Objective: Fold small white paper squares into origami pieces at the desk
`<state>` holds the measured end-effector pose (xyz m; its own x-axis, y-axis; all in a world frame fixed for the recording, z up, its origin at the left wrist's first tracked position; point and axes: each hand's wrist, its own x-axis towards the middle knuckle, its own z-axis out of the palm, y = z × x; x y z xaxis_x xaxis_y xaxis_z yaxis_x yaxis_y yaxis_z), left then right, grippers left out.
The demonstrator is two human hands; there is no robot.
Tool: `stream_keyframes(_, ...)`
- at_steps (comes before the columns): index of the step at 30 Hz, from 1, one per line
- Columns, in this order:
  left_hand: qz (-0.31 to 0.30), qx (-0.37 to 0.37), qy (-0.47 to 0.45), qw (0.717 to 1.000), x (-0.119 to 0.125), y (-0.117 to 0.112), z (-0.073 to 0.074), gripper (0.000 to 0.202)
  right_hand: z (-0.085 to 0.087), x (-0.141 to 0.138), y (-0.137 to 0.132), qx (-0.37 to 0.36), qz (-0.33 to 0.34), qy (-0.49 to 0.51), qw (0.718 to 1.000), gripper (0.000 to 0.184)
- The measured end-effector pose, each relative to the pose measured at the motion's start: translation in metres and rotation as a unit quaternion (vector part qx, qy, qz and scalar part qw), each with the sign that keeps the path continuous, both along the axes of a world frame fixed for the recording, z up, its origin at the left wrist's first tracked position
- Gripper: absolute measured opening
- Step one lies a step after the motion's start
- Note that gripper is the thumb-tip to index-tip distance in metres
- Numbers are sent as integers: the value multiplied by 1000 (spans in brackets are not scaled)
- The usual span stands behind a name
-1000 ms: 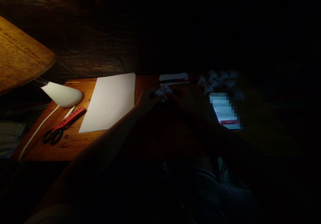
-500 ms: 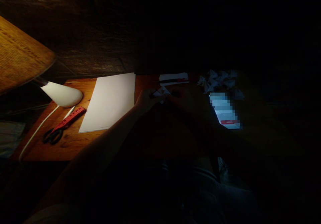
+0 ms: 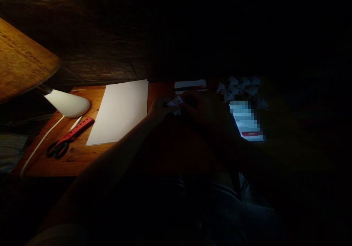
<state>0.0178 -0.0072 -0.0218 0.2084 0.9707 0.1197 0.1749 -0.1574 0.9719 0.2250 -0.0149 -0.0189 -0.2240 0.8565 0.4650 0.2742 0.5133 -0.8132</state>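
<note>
A small piece of folded white paper [image 3: 176,104] is held above the middle of the wooden table. My left hand [image 3: 160,108] is closed on its left side, thumb along the near edge. At its right side my right hand [image 3: 194,106] pinches the paper, its fingers dim in the shadow. Just beyond the hands lies a white paper strip [image 3: 189,83] with a dark, red-ended tool across it, too dark to name. Left of my left hand rests a stack of blank white sheets [image 3: 121,112].
On the wooden table [image 3: 82,165], a lamp [image 3: 70,102] stands at the left with its cord trailing to the near edge. Black-handled scissors [image 3: 60,148] lie beside a red perforated strip [image 3: 79,128]. Several folded paper pieces [image 3: 239,88] sit behind a lit phone [image 3: 246,123] at the right.
The folded paper has turned and tilted a little to the left between my hands. My right hand's fingers have shifted slightly on it. Everything else on the table stays in place.
</note>
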Motion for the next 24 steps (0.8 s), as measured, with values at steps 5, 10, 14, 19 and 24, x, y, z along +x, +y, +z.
stream_keyframes(5, 3, -6, -7, 1000, 0, -1, 1, 28, 1, 0, 0, 9, -15, -23, 1000, 17)
stream_keyframes(10, 8, -3, -8, 1000, 2, -1, 2, 24, 1, 1, 1, 4, -12, -21, 1000, 15)
stream_keyframes(14, 11, -8, -23, 1000, 4, -1, 3, 22, 2, 0, 1, 2, -12, -22, 1000, 15)
stream_keyframes(19, 2, -4, -31, 999, 4, -4, 7, 23, 3, -1, -2, 12, -7, -11, 1000, 12)
stream_keyframes(24, -3, -17, -54, 998, 6, -6, 10, 22, 5, -1, -3, 30, -18, -42, 998, 14)
